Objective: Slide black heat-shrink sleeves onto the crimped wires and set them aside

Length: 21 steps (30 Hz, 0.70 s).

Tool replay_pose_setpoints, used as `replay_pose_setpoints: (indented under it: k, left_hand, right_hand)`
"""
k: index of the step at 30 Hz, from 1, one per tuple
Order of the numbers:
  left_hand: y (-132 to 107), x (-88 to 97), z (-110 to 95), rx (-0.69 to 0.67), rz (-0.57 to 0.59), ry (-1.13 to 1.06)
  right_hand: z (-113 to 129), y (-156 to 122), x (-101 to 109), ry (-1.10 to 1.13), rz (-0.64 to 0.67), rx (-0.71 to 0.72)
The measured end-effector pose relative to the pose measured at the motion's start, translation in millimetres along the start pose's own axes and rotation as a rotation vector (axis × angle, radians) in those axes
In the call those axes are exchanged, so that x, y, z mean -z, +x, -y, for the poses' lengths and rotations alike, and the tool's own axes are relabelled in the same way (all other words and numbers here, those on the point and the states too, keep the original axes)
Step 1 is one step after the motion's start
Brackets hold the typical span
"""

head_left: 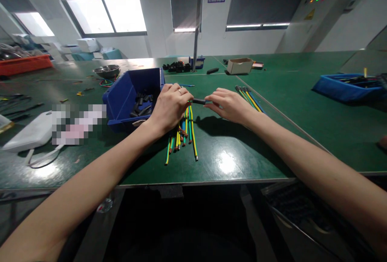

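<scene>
Between my two hands a short black sleeve is held level above the table. My left hand pinches its left end, and a ring shows on one finger. My right hand is closed at the other end, where a bit of blue shows at the fingertips; what it belongs to is unclear. Below my left hand lies a bunch of yellow-green and blue wires with copper or metal ends towards me. Beside it stands a blue bin with black sleeve pieces. More wires with black ends lie beyond my right hand.
The green table ends in a straight front edge. On the left are a white device with a cable and a metal bowl. A small carton and black parts stand behind; a blue tray is right.
</scene>
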<state>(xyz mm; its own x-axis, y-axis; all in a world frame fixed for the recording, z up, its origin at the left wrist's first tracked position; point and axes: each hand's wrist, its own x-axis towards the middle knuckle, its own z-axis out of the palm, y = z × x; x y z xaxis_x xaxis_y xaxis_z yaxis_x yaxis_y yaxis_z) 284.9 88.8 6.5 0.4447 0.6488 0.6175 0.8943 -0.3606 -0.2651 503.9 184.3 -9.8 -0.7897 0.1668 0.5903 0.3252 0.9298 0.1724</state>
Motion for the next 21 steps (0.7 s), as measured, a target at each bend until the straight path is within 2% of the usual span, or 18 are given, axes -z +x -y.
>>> replay_pose_setpoints:
  k: [21]
  left_hand:
    - [1.6,1.4,-1.6,-0.008,0.014,0.005]
  right_hand:
    - [5.9,0.9,-2.5,-0.115,-0.051,-0.047]
